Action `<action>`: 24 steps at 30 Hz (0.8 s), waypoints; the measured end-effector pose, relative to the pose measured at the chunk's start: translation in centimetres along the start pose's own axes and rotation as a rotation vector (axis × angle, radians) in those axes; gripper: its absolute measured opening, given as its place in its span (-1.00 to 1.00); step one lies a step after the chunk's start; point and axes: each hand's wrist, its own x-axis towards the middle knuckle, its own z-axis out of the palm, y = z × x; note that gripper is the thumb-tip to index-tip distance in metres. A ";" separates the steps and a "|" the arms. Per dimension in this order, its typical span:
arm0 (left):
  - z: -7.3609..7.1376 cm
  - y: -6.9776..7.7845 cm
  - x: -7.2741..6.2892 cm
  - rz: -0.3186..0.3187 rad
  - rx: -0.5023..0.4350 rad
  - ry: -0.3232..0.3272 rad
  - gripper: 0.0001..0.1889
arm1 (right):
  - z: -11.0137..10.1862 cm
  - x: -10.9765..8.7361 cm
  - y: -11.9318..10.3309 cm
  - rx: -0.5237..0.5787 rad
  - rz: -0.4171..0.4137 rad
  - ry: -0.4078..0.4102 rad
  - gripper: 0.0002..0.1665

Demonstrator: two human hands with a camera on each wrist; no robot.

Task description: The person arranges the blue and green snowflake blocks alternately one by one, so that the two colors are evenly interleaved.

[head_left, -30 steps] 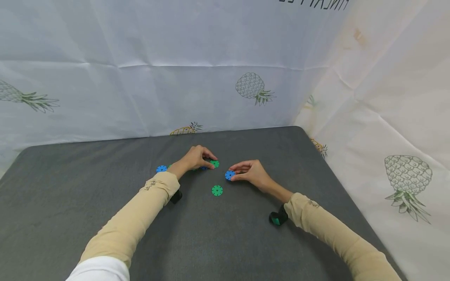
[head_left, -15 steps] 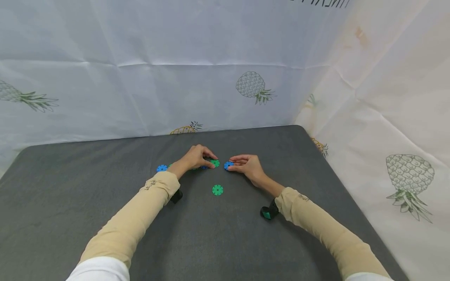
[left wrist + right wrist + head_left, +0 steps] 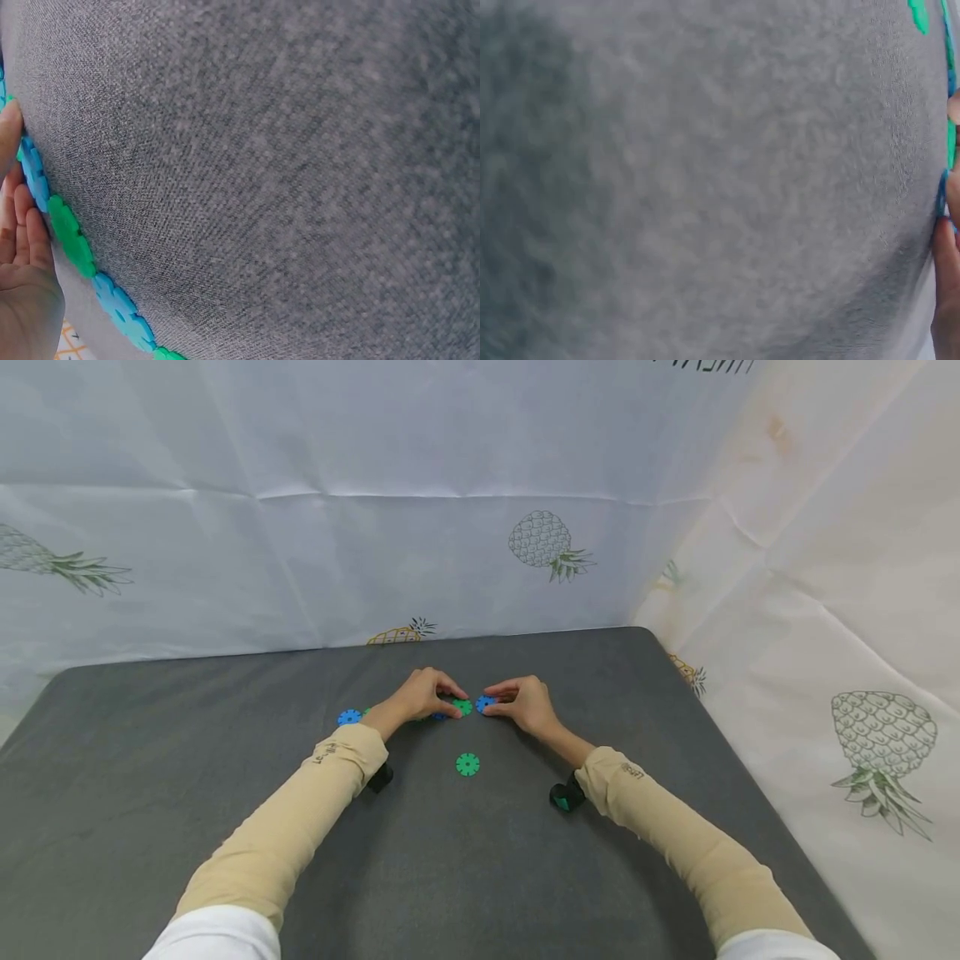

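Observation:
In the head view my left hand (image 3: 420,697) pinches a green notched disc (image 3: 462,707) between thumb and fingers, at the right end of a row of discs. The right hand (image 3: 531,706) holds a blue notched disc (image 3: 484,703) by its edges, close beside that green one. In the left wrist view the row runs along the cloth in turn, with a green disc (image 3: 71,236) edge to edge with a blue disc (image 3: 124,311). The left hand hides part of the row from the head camera. The right wrist view catches the held blue disc (image 3: 943,193) edge-on.
A loose green disc (image 3: 468,765) lies nearer the person, in front of both hands. At the row's left end sits another blue disc (image 3: 349,717). The grey table (image 3: 465,868) ends at a white pineapple-print curtain (image 3: 300,552) behind and to the right.
My right hand has carried the blue disc leftward and away from the person, up beside the green one. The left hand keeps its place on the green disc.

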 end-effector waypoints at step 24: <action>0.0 0.2 -0.2 0.000 0.015 0.008 -0.69 | -0.3 0.3 -0.6 -0.040 0.029 -0.100 -0.68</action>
